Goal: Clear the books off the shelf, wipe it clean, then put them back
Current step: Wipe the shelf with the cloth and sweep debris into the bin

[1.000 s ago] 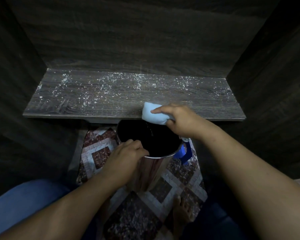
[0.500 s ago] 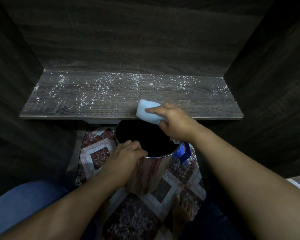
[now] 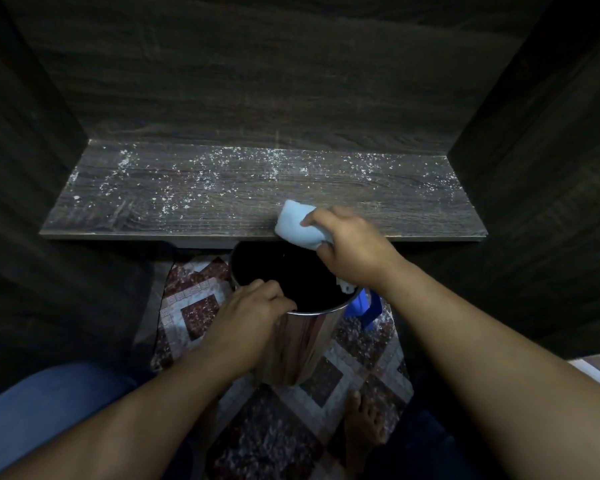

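The dark wooden shelf carries no books and is speckled with white crumbs and dust, mostly along its back half. My right hand grips a folded light-blue cloth at the shelf's front edge, right of the middle. Just below that edge stands a shiny steel bin with a dark open mouth. My left hand grips the bin's near rim, fingers curled over the edge. No books are in view.
Dark wooden walls close in the shelf on the left, back and right. A patterned tiled floor lies below. A blue plastic object sits behind the bin's right side. My bare foot is by the bin.
The cloth and my right hand have slid slightly left along the shelf's front edge above the bin. My left hand stays on the bin rim.
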Tool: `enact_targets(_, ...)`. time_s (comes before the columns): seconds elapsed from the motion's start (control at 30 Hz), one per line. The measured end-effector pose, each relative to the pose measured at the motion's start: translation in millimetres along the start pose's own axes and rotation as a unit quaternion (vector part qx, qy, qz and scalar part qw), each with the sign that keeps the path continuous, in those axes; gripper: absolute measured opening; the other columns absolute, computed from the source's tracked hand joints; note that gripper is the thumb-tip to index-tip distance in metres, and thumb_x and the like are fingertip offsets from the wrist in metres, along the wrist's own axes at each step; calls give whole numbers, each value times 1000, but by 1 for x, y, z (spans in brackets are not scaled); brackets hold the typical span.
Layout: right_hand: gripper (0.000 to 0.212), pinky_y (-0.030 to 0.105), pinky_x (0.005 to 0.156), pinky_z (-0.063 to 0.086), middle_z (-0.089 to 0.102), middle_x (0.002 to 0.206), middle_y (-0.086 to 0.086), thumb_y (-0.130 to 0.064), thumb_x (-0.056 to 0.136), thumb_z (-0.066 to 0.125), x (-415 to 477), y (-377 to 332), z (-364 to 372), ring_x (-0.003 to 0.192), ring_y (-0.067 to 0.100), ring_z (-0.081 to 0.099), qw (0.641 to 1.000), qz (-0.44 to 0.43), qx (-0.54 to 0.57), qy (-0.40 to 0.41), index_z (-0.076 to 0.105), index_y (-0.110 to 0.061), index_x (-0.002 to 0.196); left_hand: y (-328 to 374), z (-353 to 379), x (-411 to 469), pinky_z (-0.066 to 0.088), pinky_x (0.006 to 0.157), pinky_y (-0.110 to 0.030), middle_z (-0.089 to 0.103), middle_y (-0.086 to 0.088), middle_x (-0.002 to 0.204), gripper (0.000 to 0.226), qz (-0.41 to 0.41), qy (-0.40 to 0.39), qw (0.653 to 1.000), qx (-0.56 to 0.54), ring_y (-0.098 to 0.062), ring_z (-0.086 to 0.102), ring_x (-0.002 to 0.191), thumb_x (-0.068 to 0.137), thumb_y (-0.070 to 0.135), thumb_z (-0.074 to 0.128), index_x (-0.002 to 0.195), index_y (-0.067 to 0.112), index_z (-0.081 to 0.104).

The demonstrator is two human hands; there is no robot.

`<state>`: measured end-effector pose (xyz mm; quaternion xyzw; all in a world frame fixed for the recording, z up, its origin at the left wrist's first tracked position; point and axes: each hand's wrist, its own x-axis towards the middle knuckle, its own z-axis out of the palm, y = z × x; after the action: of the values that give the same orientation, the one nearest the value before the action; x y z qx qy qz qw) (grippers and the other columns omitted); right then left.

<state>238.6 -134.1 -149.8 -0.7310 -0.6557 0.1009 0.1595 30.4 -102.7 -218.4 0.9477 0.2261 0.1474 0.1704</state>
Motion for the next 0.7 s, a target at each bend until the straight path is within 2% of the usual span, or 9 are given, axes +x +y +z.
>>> enact_targets(0.13, 45, 43, 82, 48, 53, 113, 11, -8, 81, 57, 2, -2, -7, 104, 34, 53, 995, 0, 27, 96, 56, -17, 125, 0, 1, 1, 45, 60, -28, 55, 6, 80, 42, -2, 2, 1000, -2, -18, 55, 73, 61, 1, 83, 95, 24, 73)
enact_targets(0.17, 45, 43, 83, 48, 53, 114, 11, -8, 82, 57, 3, -1, -6, 105, 34, 53, 996, 2, 16, 88, 56, -18, 125, 0, 2, 3, 47, 59, -29, 55, 6, 80, 41, -2, 4, 1000, -1, -18, 55, 73, 62, 1, 81, 95, 23, 73)
enact_targets(0.23, 44, 42, 86, 47, 53, 119, 10, -10, 84, 56, 1, 3, -4, 109, 33, 52, 1000, 11, 1, 18, 54, -22, 126, 2, 3, 6, 50, 57, -33, 55, 4, 79, 34, 3, 8, 1000, -2, -20, 55, 72, 67, 3, 74, 94, 22, 73)
enact_targets(0.3, 45, 42, 88, 46, 52, 122, 8, -9, 84, 55, -1, 8, 0, 112, 31, 51, 999, 21, 29, -11, 53, -24, 127, 4, 5, 11, 50, 55, -35, 55, 3, 78, 29, 7, 7, 1000, 1, -20, 55, 70, 68, 8, 66, 92, 22, 73)
enact_targets(0.43, 53, 42, 91, 46, 49, 123, 8, -6, 83, 55, 2, 16, -1, 113, 31, 49, 995, 35, 66, 73, 52, -22, 133, 12, 11, 25, 49, 56, -33, 54, 2, 77, 27, 12, -11, 1000, 0, -21, 54, 69, 67, 9, 79, 90, 22, 73)
enact_targets(0.53, 58, 43, 95, 45, 47, 129, 14, -5, 83, 55, 2, 31, -6, 113, 35, 48, 984, 70, 43, 157, 50, -23, 138, 20, 18, 36, 48, 54, -29, 54, 5, 74, 33, 19, -22, 1000, 2, -18, 55, 67, 60, 11, 85, 87, 25, 74)
enact_targets(0.7, 61, 44, 102, 38, 36, 144, 17, -5, 86, 54, -5, 81, -26, 119, 38, 41, 946, 204, -22, 253, 46, -29, 142, 28, 31, 44, 46, 55, -28, 53, 8, 75, 29, 37, -29, 999, -5, -16, 55, 68, 62, 19, 82, 87, 30, 72)
